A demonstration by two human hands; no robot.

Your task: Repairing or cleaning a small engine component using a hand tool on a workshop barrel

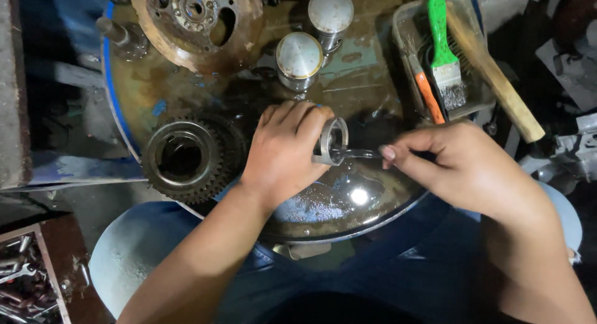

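My left hand (285, 151) grips a short metal ring-shaped part (331, 140), held on its side over the oily top of a blue drum (348, 87). My right hand (460, 165) pinches a thin metal tool (356, 153) whose tip reaches into the opening of the ring. Both hands meet near the drum's front edge. The far side of the ring is hidden by my left fingers.
A large toothed gear (186, 157) lies at the drum's left. Two metal pistons (300, 58) (331, 14) stand at the back, beside a rusty round flange (196, 22). A tray (407, 35) at the right holds a green-handled brush (443, 44), an orange-handled tool (429, 94) and a wooden handle (494, 81). Wrenches (18, 280) lie at lower left.
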